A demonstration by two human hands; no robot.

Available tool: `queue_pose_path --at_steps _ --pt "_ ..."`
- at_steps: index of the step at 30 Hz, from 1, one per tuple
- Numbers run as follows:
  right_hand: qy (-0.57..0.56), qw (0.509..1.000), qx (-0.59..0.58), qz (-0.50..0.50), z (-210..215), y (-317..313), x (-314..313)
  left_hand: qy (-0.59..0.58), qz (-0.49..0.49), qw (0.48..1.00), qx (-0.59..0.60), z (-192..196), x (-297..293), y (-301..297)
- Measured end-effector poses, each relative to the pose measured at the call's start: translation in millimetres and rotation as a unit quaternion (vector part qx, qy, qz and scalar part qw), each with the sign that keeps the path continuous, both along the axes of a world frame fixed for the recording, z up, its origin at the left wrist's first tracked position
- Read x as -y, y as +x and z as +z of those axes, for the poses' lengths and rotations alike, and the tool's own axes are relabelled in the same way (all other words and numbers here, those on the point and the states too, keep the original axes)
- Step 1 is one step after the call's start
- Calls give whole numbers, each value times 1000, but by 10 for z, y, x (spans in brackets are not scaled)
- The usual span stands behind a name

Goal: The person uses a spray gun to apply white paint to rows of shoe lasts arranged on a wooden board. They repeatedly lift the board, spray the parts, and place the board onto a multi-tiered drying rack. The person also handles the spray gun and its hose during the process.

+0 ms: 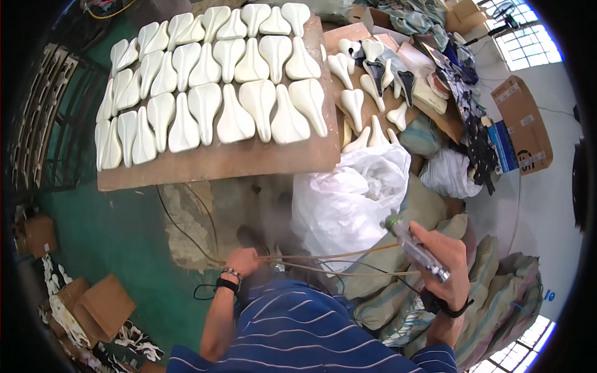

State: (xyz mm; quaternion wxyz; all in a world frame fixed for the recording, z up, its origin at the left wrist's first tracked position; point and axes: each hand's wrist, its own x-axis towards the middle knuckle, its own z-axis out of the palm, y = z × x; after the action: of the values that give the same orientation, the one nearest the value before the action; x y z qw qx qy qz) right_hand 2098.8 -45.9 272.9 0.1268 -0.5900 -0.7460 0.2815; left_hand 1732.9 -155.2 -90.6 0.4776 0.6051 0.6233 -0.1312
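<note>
Right hand (443,255) is wrapping its fingers tight around a slim spray tool (415,247), green tip pointing up and to the left, metal end poking out below the palm. Left hand (244,261) is closing on the thin tan hoses (329,256), which are running across to the right toward the tool. A beaded bracelet and a dark band are sitting on that left wrist. Just beyond the hands, a crumpled white plastic bag (348,193) is lying against stuffed sacks (429,298) on the right. Farther off, a wooden board (224,158) is carrying rows of pale cream saddle shapes (236,81), packed close together. To the far right, more saddle pieces, some black, are resting on a second board (357,34). Green floor (118,230) is showing on the left.
</note>
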Motion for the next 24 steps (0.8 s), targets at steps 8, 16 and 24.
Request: queue_pose_path --at_steps 8,16,24 --pt "82 995 -13 -58 -81 8 -302 -41 3 999 -14 52 -98 -1" --pt "87 993 -8 -77 -33 12 -199 5 -31 999 -6 -102 -15 18" --pt "70 994 19 -82 88 144 87 -22 -24 999 -6 30 -61 12"
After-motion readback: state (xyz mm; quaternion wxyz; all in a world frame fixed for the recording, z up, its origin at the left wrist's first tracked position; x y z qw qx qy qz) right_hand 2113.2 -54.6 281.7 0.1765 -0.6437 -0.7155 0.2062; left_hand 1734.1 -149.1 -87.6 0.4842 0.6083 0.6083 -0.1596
